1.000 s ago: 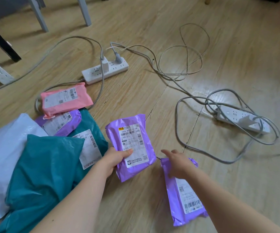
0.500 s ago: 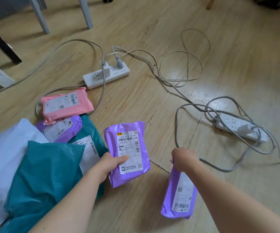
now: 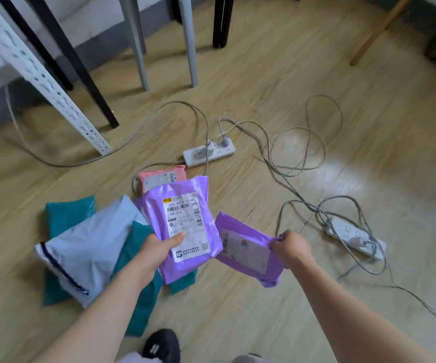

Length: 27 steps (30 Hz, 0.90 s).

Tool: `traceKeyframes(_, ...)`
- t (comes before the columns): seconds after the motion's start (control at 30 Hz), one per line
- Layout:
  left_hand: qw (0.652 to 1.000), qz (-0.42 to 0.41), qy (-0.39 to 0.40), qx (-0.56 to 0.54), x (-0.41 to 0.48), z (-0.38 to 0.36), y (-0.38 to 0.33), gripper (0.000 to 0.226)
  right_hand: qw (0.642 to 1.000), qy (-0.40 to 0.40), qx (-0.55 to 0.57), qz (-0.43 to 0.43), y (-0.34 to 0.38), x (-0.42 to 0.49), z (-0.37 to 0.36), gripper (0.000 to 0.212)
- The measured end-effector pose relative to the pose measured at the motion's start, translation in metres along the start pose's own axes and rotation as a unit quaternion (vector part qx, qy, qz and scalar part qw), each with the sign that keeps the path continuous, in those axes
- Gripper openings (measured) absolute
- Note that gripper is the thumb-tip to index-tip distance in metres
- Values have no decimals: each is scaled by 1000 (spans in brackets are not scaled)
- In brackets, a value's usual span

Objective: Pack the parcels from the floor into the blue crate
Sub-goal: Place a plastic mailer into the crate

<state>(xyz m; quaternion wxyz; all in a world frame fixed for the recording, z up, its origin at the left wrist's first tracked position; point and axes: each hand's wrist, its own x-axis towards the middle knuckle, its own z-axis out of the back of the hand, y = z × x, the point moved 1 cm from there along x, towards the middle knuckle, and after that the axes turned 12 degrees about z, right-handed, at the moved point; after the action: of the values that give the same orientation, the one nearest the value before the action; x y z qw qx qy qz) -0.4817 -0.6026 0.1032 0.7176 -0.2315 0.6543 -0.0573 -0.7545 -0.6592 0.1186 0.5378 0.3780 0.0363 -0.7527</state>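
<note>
Parcels in soft, crinkly plastic are all I see of the job; no crate shows. Her left hand (image 3: 156, 248) grips a purple parcel (image 3: 185, 226) by its lower edge, thumb pressed on the white label, holding it face-up above the pile. At its three o'clock, the right hand (image 3: 291, 248) pinches the corner of a second purple parcel (image 3: 245, 247), which hangs tilted and looks clear of the floor, though blur makes that hard to swear to. At nine o'clock from the left hand lie a puffy white bag (image 3: 88, 247) and teal bags (image 3: 67, 216), overlapping. A pink parcel (image 3: 162, 176) peeks out at twelve o'clock, just short of a white power strip (image 3: 207, 153) on the glossy wooden floor (image 3: 264, 61).
</note>
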Motion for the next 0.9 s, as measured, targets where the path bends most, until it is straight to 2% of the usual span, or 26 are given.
traceKeyframes(0.07, 1000, -3, -2, -18, -51, 17, -14, 22, 998, -7, 63, 0, 29, -31, 22, 16)
traceKeyframes(0.17, 999, -7, -26, -42, -123, 47, -35, 24, 991, -18, 128, 12, 72, -80, 57, 13)
traceKeyframes(0.33, 993, -42, -59, -97, -244, 88, -69, 21, 979, -35, 196, 53, 143, -163, 116, 18)
traceKeyframes(0.47, 983, -77, -72, -152, -339, 113, -74, 23, 963, -6, 251, 99, 198, -236, 148, 19)
traceKeyframes(0.57, 972, -109, -89, -189, -403, 140, -65, 22, 952, 32, 271, 138, 239, -292, 157, 22)
traceKeyframes(0.67, 965, -143, -99, -198, -444, 163, -61, 13, 942, 61, 283, 171, 274, -330, 155, 16)
traceKeyframes(0.9, 934, -180, -120, -286, -538, 254, 0, 13, 917, 147, 302, 216, 337, -447, 115, 19)
